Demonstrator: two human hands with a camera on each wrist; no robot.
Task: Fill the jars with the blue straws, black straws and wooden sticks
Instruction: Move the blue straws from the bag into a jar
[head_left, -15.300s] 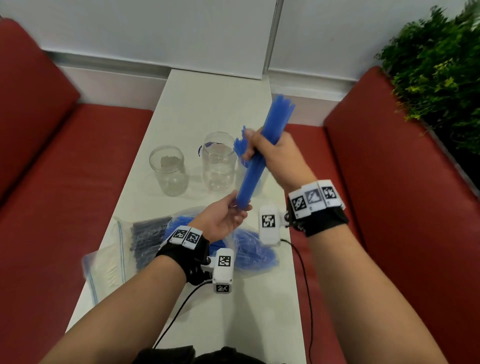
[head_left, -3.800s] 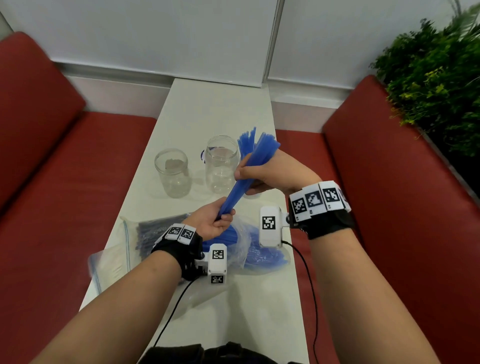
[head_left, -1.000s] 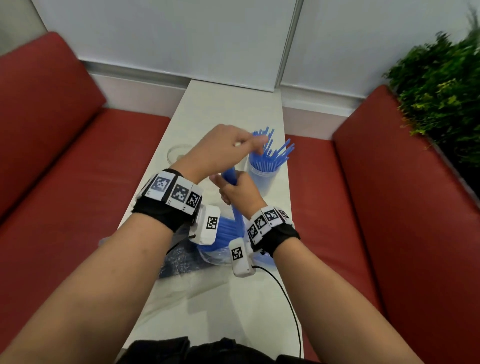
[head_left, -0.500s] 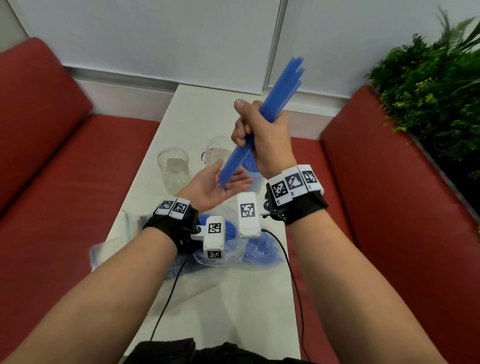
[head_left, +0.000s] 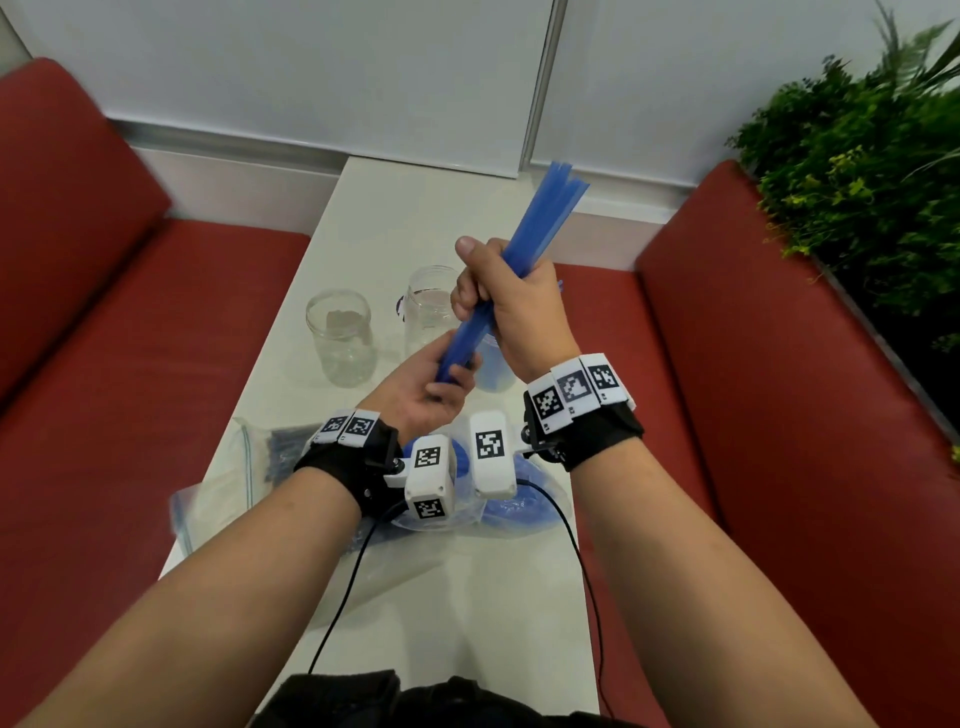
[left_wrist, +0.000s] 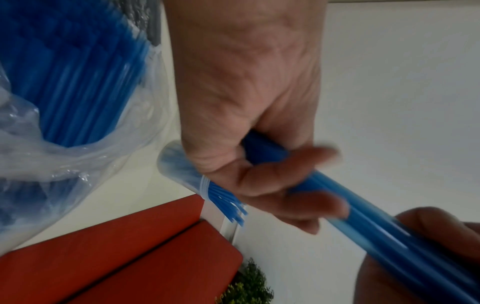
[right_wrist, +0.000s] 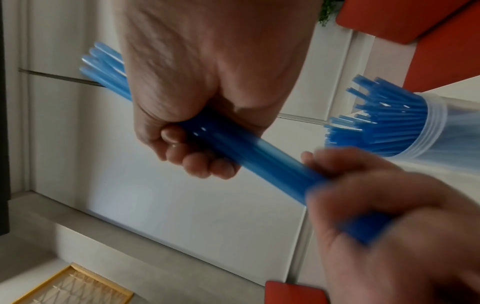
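Right hand (head_left: 511, 306) fingers clamped on blue straws (head_left: 540, 218), left hand (head_left: 426, 395) fingers gripping their lower end

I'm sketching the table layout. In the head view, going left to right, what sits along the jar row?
Empty jar → second empty jar → bundle of blue straws held in the right hand.

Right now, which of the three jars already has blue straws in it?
The rightmost jar, mostly hidden behind the right hand in the head view. The left jar and middle jar hold no straws.
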